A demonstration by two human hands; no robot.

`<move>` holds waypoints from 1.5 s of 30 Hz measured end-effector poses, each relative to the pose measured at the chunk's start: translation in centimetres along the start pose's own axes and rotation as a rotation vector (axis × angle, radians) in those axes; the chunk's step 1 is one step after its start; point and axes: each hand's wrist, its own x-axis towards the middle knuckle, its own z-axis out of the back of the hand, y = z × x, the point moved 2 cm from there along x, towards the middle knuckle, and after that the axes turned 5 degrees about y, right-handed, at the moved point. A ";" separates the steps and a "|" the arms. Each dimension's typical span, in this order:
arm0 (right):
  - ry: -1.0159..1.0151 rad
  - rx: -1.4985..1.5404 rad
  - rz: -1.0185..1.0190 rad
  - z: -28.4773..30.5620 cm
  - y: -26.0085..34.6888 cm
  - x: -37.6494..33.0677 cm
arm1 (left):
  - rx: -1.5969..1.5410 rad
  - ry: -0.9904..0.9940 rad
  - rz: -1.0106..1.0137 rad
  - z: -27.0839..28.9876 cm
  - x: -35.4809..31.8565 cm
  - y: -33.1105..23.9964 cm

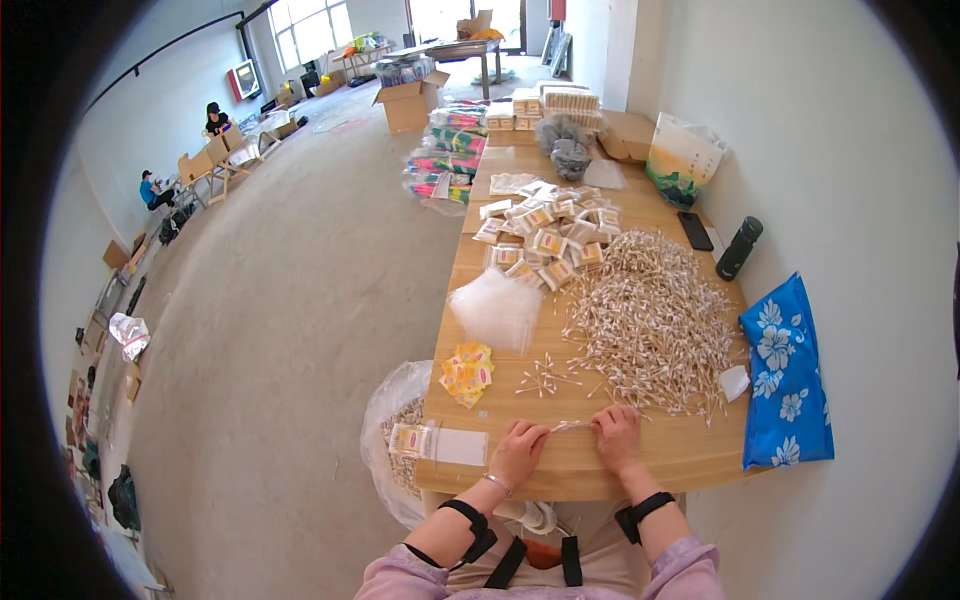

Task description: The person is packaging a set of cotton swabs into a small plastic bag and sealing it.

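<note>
At the near edge of the table, a few cotton swabs [570, 426] lie in line between my hands. My left hand [517, 452] is closed, its fingertips pinching their left end. The fingers of my right hand [617, 437] are curled in at the other end. Just beyond is a small scatter of loose swabs [545, 377], beside the large swab heap [650, 320]. Left of my hands, a filled swab packet [411, 440] lies by a white strip [461, 447]. Farther up are yellow-orange cards [467, 374] and a stack of clear plastic bags [497, 308].
Many filled packets [550, 242] are piled beyond the bags. A blue floral bag [786, 375], black bottle [739, 248] and phone [695, 231] line the table's right side by the wall. A plastic sack of swabs [398, 470] hangs at the left edge. Two people sit far left.
</note>
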 end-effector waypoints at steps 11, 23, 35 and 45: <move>-0.045 -0.191 -0.166 0.1 -2.0 0.9 | 0.014 0.095 -0.059 0.3 -0.2 0.0; 0.161 0.084 -0.012 -2.6 6.4 2.0 | 0.112 0.062 0.050 0.8 0.7 -0.5; 0.074 0.100 -0.103 -4.4 6.1 8.2 | -0.018 0.116 0.034 0.5 0.3 -0.5; 0.026 0.156 -0.066 -3.1 2.9 3.9 | 0.009 -0.017 0.126 1.0 0.6 -0.2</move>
